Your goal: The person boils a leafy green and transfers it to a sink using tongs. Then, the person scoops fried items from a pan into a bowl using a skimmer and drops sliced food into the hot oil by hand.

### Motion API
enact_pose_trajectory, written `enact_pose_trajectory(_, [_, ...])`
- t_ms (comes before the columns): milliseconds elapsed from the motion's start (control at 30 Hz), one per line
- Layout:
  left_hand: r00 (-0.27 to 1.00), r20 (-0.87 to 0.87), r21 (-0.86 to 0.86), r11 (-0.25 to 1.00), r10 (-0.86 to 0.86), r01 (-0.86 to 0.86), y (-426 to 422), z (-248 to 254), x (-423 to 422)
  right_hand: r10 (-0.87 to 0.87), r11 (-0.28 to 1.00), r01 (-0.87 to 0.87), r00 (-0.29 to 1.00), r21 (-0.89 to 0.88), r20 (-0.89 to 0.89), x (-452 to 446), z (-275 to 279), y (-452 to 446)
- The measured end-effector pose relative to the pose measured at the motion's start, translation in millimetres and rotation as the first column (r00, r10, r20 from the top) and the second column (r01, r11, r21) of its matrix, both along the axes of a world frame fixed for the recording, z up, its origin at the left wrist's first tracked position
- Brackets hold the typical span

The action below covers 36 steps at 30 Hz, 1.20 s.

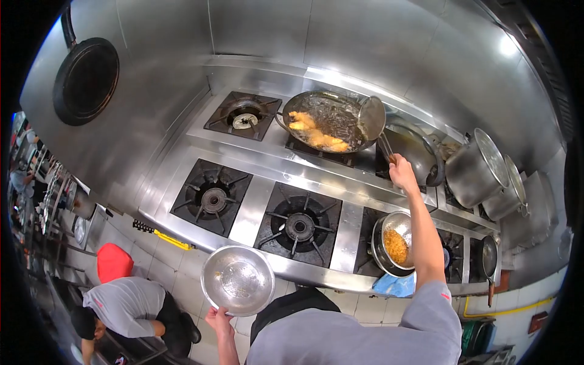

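My left hand point(220, 319) is closed on the rim of a round metal bowl point(238, 281), held in front of the stove's near edge. A few small specks lie inside it. With my right hand point(403, 173) I grip the handle of a round mesh skimmer point(371, 118), its head over the right side of a wide black wok point(333, 100). Golden fried pieces point(316, 132) lie in dark oil at the wok's left and near side. Below my right forearm, a metal bowl point(394, 220) with orange-brown crumbs point(396, 246) sits in a pan on a burner.
Uncovered burners point(214, 200) line the front and back left of the stove point(243, 207). Large pots point(477, 170) stand at the back right. A blue cloth point(394, 285) hangs at the front edge. A frying pan point(86, 81) hangs on the wall. A co-worker point(125, 304) bends down at lower left.
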<state>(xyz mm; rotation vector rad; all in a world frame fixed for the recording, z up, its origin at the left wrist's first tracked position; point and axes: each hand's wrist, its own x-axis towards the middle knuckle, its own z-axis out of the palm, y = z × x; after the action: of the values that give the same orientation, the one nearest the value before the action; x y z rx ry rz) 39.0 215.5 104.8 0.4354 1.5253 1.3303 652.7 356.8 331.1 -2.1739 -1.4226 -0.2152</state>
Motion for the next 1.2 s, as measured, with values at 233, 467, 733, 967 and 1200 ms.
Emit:
enact_pose_trajectory(233, [1.0,0.007,-0.002,1.0,-0.018,0.018,-2,5,0,-0.209,0.854,-0.192,0.725,-0.484,-0.656,11,59,19])
enact_pose_trajectory(467, [1.0,0.006,-0.031,0.999,0.026,-0.026,-14,-2,0,-0.116,0.899,-0.317,0.492,-0.301,-0.863,9,17,31])
enact_pose_trajectory(733, [0.999,0.01,-0.01,0.999,0.051,-0.051,-14,7,1,-0.017,0.951,-0.267,0.458,-0.156,-0.889,-29,-21,50])
enact_pose_trajectory(967, [0.998,0.026,0.015,0.999,0.049,-0.049,-16,13,5,0.12,0.97,-0.237,0.674,-0.06,-0.729,-43,-55,58])
enact_pose_trajectory(1200, [0.999,0.001,-0.015,0.999,0.039,-0.039,-15,24,12,0.214,0.975,-0.219,0.899,0.032,-0.381,-63,-36,36])
